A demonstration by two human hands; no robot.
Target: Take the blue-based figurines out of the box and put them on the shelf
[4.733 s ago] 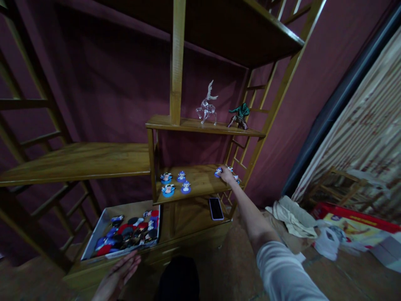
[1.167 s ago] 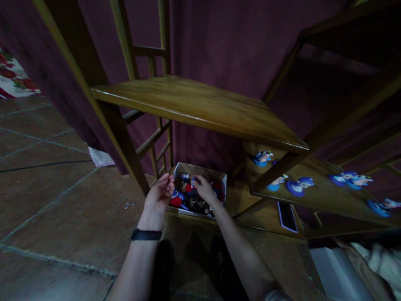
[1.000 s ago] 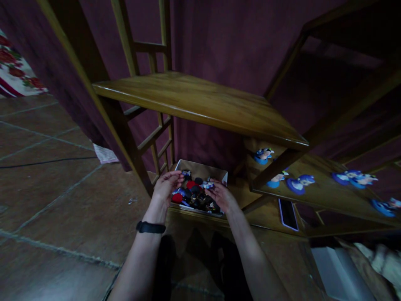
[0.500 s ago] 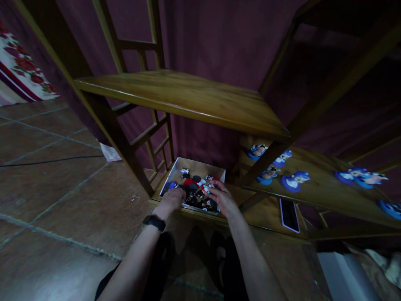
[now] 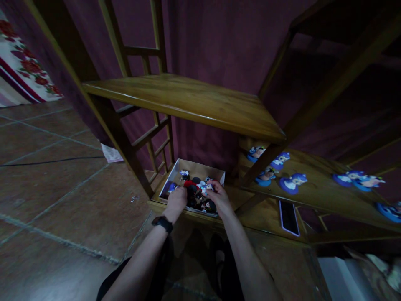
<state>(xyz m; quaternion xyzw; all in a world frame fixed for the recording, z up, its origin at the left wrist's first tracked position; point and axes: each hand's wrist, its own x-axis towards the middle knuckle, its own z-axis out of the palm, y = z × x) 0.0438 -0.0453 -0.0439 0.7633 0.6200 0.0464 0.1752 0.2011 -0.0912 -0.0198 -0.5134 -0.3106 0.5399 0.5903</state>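
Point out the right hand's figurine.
The white-and-blue figurine toward the right side of the box. The right hand grips only this one; other figurines stand on the shelf or lie in the box.

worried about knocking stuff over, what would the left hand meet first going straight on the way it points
The left hand would probably meet the pile of toys in the box first, just ahead of it; depth is unclear, so it may be touching some now.

left hand (image 5: 177, 200) seems curled
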